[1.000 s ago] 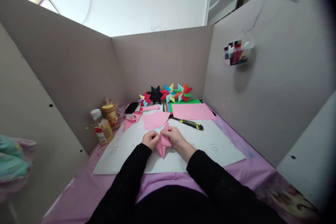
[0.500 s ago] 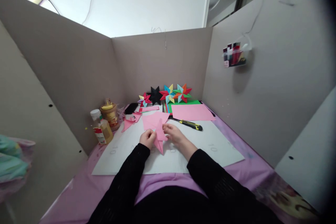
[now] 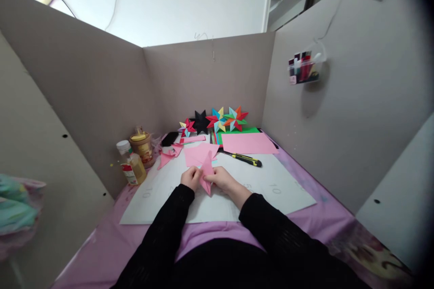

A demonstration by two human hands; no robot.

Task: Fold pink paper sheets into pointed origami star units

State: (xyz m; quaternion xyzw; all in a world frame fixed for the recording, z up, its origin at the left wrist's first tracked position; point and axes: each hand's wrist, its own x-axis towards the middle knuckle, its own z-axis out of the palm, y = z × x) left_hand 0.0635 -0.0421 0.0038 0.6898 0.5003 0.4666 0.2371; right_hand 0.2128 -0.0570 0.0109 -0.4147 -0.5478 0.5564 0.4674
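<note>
Cardboard walls box me in on three sides, and the table under me wears a pink cloth with a big white sheet spread over it. Both my hands are up at the middle of that sheet. Left hand has its grip pinched shut on the left edge of the pink folded paper; right hand has its grip closed on the lower right side of the same piece. The paper stands between my fingers, one point aimed down at the sheet and one up, lifted just off the white.

Just beyond it lie loose pink squares, and further right a larger pink sheet rests on a green stack. A yellow-and-black utility knife lies between that sheet and my right hand. A few folded pink units sit off to the left.

Containers now: on the left edge, a small bottle with a white cap holds yellowish liquid, and right behind it, touching or nearly so, a jar with a yellow lid looks amber inside; I can't tell what it is. On the right wall hangs a clear pocket with red, dark and white bits standing in it, too small to name.

At the back wall, finished paper stars stand in a row, one black, the rest many-coloured, with a black phone lying near them.
</note>
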